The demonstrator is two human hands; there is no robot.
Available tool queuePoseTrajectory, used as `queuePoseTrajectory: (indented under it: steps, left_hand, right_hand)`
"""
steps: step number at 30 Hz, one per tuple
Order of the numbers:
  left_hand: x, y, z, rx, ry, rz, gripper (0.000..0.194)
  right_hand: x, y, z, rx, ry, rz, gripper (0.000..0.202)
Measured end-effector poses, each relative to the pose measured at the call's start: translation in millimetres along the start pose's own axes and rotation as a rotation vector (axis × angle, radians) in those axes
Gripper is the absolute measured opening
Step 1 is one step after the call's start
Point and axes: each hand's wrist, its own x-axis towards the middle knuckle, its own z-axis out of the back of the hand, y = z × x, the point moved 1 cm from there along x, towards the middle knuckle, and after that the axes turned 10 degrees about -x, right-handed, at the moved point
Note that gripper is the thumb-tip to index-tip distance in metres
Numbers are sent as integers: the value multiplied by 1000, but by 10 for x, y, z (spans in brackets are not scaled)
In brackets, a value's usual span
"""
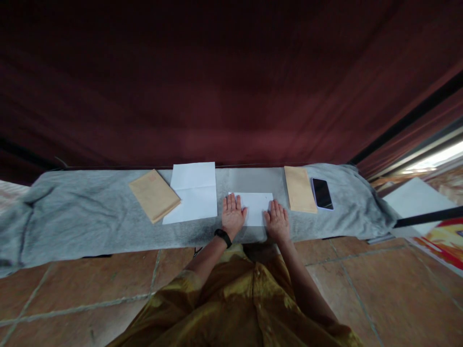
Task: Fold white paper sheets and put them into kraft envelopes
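Note:
A white folded sheet of paper [256,207] lies flat on the grey cloth in front of me. On its left edge rests my left hand [233,214], palm down with the fingers stretched out. My right hand [278,219] lies flat over the right edge, its fingers also extended. Neither hand grips anything. Left of my left hand is a larger white sheet [195,190] with a crease across it. A stack of brown envelopes [154,195] overlaps that sheet's left side. More brown envelopes [299,189] lie just beyond my right hand.
A phone [322,193] with a dark screen lies right of the envelopes. Grey cloth [90,212] covers the long narrow surface. A dark red curtain [217,96] hangs behind it. At the far right are a white sheet [415,202] and a colourful printed item [446,241].

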Motion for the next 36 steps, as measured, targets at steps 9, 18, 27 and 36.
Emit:
queuePoseTrajectory:
  steps: [9, 18, 27, 36]
  left_hand:
    - [-4, 11, -8, 33, 8, -13, 63]
    - [-18, 4, 31, 26, -7, 4, 63]
    - [-53, 92, 73, -40, -50, -46, 60]
    - [-298, 219, 102, -172, -93, -47, 62]
  right_hand:
    - [-79, -119, 61, 4, 11, -51, 54]
    - [-220, 346, 212, 128, 15, 151, 55]
    - [-351, 422, 276, 72, 35, 140, 52]
    - [-439, 184, 270, 54, 17, 37, 57]
